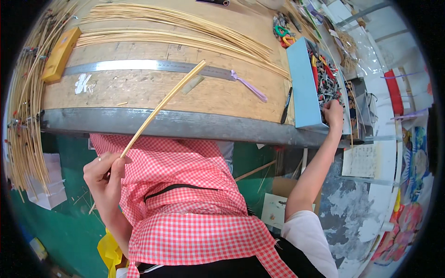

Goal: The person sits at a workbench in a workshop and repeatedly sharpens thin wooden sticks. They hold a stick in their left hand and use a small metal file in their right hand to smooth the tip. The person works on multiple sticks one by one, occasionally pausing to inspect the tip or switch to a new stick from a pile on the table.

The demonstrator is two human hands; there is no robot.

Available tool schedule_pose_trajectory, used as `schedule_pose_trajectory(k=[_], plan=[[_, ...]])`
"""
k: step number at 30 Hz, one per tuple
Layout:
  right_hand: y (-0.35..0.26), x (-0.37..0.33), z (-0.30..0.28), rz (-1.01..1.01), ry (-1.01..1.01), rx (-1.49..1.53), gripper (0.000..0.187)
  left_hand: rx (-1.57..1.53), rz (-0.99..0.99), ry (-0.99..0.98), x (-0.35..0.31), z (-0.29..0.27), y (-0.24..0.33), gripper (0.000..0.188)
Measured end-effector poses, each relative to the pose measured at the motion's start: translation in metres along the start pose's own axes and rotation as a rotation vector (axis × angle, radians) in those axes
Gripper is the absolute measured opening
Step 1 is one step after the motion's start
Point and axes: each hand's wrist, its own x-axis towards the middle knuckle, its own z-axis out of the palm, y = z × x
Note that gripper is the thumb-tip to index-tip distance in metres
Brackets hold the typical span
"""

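Observation:
My left hand (105, 176) is closed on thin pale bamboo strips (160, 107), held together in a narrow bundle that slants up and right over the workbench edge. At the right, my right hand (333, 114) reaches into the near end of a light blue box (303, 83). Its fingers are curled together among many small black, grey and red clip-like pieces (327, 87); what they grip, if anything, is hidden. Pliers with red and yellow handles (315, 69) lie on top of the pieces, farther back in the box.
Long bamboo strips (185, 21) lie across the back of the wooden bench (153, 90). A steel ruler (134, 65), a yellow wooden block (61, 54), a purple ribbon (250, 88) and a black pen (287, 105) rest there. Clipped bamboo bundles (28, 116) stand at the left.

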Motion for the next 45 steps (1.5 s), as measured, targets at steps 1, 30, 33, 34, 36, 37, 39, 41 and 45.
schedule_pose_trajectory(k=[1,30,33,34,36,37,39,41,45], plan=[[-0.002,0.0,0.0,-0.011,0.014,-0.011,0.015,0.013,0.01,0.003,0.0,-0.001,0.0,0.01],[-0.364,-0.216,-0.055,-0.756,-0.344,1.251,0.035,0.001,-0.012,-0.002,0.003,-0.005,-0.019,0.008],[-0.365,-0.221,-0.056,-0.717,-0.535,1.397,0.037,0.013,0.041,0.001,0.003,-0.003,-0.022,0.009],[-0.365,-0.223,-0.056,-0.682,-0.632,1.461,0.038,0.015,0.036,-0.007,0.003,-0.003,-0.023,0.009],[-0.366,-0.228,-0.056,-0.602,-0.761,1.553,0.037,0.021,0.025,-0.025,0.003,-0.003,-0.023,0.009],[-0.367,-0.229,-0.059,-0.572,-0.81,1.565,0.036,0.018,0.04,-0.024,0.003,-0.003,-0.024,0.009],[-0.368,-0.231,-0.058,-0.563,-0.855,1.598,0.035,0.018,0.051,-0.014,0.003,-0.002,-0.026,0.009],[-0.369,-0.235,-0.051,-0.607,-0.847,1.645,0.033,0.014,0.058,-0.014,0.003,-0.001,-0.025,0.009],[-0.369,-0.236,-0.052,-0.663,-0.842,1.651,0.031,0.008,0.05,-0.038,0.004,-0.002,-0.022,0.009]])
